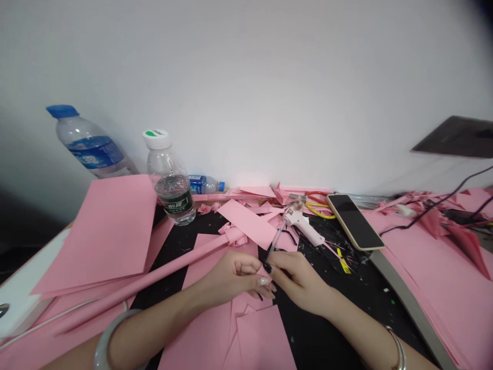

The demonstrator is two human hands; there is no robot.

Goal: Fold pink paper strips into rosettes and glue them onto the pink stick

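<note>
The left hand and right hand seem to pinch a small pink paper; uneven pulling may tear it.

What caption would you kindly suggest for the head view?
Two hands meet above pink paper, a glue gun and phone lying beyond.

Paper sheets I see: plain pink. Tabletop: black. Glue gun: pale pink. Phone: black screen, cream edge. Wall: off-white.

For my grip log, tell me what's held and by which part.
The left hand and right hand apparently pinch a small pink paper piece; their hold hides which part.
</note>
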